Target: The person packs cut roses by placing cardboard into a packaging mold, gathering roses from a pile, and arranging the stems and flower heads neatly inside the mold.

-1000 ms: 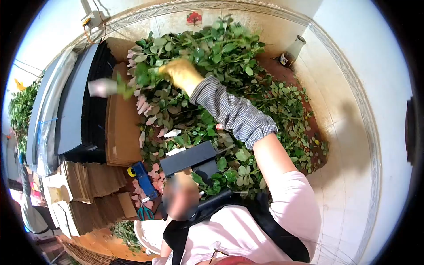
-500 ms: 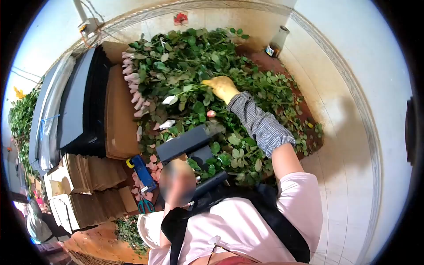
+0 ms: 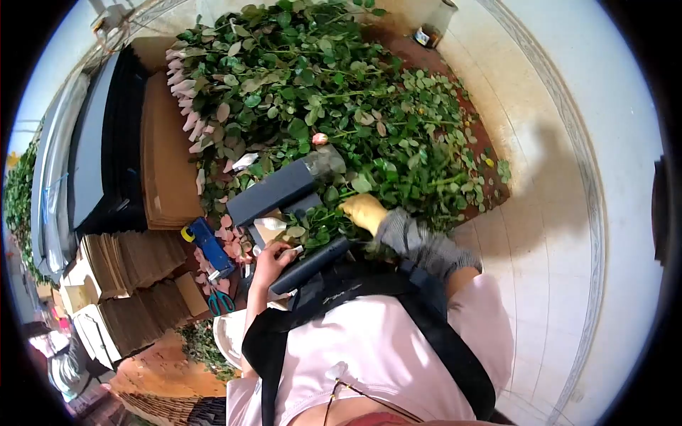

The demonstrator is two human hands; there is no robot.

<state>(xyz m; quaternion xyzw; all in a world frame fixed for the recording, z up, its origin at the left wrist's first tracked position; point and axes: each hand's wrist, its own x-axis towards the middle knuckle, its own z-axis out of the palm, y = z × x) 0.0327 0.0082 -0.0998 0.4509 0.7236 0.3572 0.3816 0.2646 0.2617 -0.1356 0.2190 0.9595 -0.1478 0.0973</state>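
Observation:
In a yellow glove, my right hand point(image 3: 364, 211) is closed around the leafy stem of a rose whose bud is wrapped in white point(image 3: 270, 223). The wrapped bud points left, over a dark block and a cardboard piece. My bare left hand point(image 3: 273, 263) is just below that bud, fingers bent together by a small white piece point(image 3: 298, 249); whether it is gripped is unclear. Beside the hands lie a dark long block point(image 3: 273, 190) and a dark cylinder point(image 3: 312, 265). Behind them spreads a heap of leafy roses point(image 3: 305, 92), with pink-wrapped heads point(image 3: 183, 89) along its left side.
A blue tape dispenser point(image 3: 212, 245), teal scissors point(image 3: 221, 302) and pink petals lie left of my hands. Stacked cardboard point(image 3: 135, 263) and dark boards point(image 3: 106, 149) stand further left. A bottle point(image 3: 430, 32) stands at the back by the tiled wall point(image 3: 547, 270).
My right hand has come from the heap towards my body, bringing the white-wrapped rose with it. My left hand, blurred before, now shows its bent fingers. The whole view has shifted.

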